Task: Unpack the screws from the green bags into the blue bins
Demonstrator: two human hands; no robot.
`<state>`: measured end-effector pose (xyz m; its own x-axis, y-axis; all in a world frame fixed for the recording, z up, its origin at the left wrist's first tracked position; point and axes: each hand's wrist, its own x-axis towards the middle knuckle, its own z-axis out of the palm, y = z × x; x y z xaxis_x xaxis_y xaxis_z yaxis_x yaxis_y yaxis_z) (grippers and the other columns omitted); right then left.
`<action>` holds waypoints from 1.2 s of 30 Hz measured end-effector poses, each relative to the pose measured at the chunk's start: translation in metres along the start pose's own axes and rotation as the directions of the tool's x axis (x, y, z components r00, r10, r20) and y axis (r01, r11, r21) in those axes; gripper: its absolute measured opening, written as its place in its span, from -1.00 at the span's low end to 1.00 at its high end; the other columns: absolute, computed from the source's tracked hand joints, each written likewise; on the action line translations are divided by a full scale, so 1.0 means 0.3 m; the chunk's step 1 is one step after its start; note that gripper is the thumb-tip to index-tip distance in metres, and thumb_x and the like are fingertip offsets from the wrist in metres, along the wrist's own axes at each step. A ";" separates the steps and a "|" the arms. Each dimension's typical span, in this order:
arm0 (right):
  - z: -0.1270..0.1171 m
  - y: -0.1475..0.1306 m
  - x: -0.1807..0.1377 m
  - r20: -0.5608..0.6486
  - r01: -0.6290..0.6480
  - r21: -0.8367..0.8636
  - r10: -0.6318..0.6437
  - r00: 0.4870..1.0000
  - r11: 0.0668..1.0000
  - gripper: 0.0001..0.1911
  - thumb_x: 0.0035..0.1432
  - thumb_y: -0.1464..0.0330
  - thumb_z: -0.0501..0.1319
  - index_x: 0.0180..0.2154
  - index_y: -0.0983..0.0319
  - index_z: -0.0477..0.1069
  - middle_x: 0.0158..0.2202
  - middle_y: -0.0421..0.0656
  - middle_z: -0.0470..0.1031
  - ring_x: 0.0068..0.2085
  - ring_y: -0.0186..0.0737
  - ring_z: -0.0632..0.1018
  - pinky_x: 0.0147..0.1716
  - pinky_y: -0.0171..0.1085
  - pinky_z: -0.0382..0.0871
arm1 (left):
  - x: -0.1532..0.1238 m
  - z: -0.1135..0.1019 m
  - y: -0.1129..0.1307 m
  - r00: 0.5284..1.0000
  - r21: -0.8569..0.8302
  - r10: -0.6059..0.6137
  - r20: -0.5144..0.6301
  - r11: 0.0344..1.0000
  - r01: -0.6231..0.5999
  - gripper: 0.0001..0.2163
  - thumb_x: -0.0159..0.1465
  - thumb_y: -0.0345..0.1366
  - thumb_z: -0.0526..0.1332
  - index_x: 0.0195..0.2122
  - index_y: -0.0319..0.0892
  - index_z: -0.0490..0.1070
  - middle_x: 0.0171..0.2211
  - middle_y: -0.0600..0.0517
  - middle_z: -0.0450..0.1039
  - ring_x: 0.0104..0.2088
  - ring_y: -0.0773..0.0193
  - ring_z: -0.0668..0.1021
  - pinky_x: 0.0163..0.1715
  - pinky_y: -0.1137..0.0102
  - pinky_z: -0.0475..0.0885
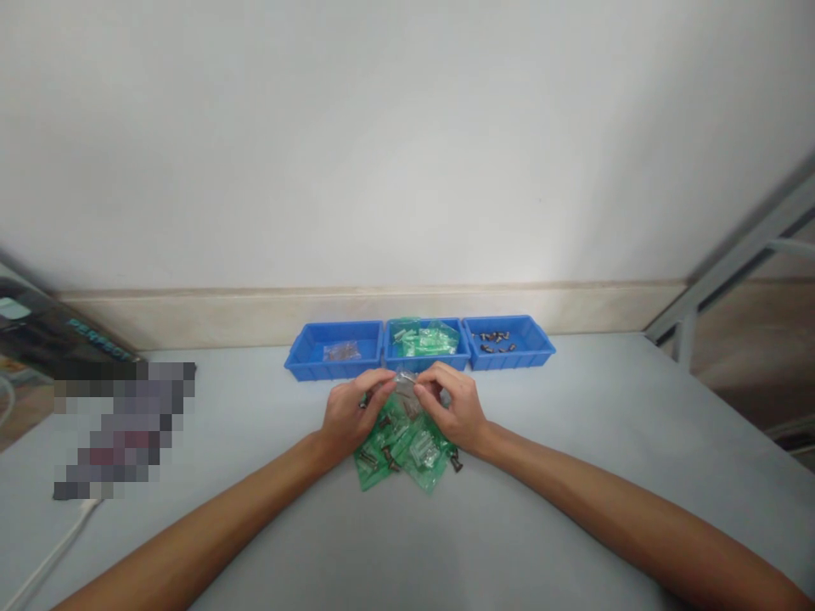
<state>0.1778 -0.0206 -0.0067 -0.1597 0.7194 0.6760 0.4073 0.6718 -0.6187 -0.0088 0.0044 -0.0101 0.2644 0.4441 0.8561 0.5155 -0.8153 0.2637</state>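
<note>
A small clear plastic bag (406, 383) is stretched between my two hands. My left hand (356, 410) pinches one upper corner with thumb and forefinger. My right hand (453, 406) is closed in a pinch on the opposite corner. Something dark shows in the bag's lower part, too small to make out. Just below the hands, a pile of green-tinted plastic bags (425, 450) lies on the table, with small metal parts in or among them. One loose metal part (456, 461) lies at the pile's right edge.
Three blue bins stand by the wall: the left bin (306, 355) holds a clear bag, the middle bin (428, 363) green bags, the right bin (535, 344) small metal pieces. A blurred-out object (127, 433) with a white cable (57, 552) lies at left. A metal frame (732, 271) borders the right.
</note>
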 end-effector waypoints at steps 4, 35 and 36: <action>-0.001 0.000 0.006 -0.010 0.001 -0.030 -0.002 1.000 1.000 -0.80 0.25 0.32 0.15 -0.40 0.25 0.44 -0.54 -0.22 0.36 -0.52 -0.33 0.36 -0.49 -0.32 0.26 | -0.003 0.000 -0.003 0.997 -0.042 -0.067 0.038 0.997 0.069 -0.81 0.35 -0.19 0.13 -0.16 -0.18 0.42 -0.37 0.05 0.61 -0.53 0.39 0.59 -0.47 0.54 0.50; -0.068 0.019 0.106 0.512 0.140 -0.607 0.251 0.821 0.782 -0.82 0.19 0.48 0.16 -0.24 0.25 0.54 -0.31 -0.02 0.60 -0.35 -0.16 0.57 -0.36 -0.31 0.32 | 0.043 0.001 0.008 0.948 -0.062 -0.293 0.129 0.951 0.302 -0.84 0.28 -0.29 0.16 -0.33 -0.21 0.50 -0.46 0.07 0.51 -0.59 0.39 0.42 -0.49 0.48 0.36; -0.067 0.017 0.106 0.499 0.126 -0.593 0.241 0.833 0.795 -0.83 0.18 0.49 0.16 -0.27 0.25 0.53 -0.33 -0.04 0.60 -0.35 -0.18 0.56 -0.36 -0.31 0.31 | 0.041 0.000 0.006 0.952 -0.062 -0.275 0.131 0.957 0.285 -0.84 0.29 -0.30 0.15 -0.33 -0.21 0.50 -0.45 0.06 0.52 -0.58 0.39 0.43 -0.48 0.48 0.37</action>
<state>0.1930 0.0021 0.0197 -0.4835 0.8487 0.2144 0.8373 0.5198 -0.1696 -0.0045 0.0084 0.0009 0.2169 0.6960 0.6845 0.5178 -0.6764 0.5238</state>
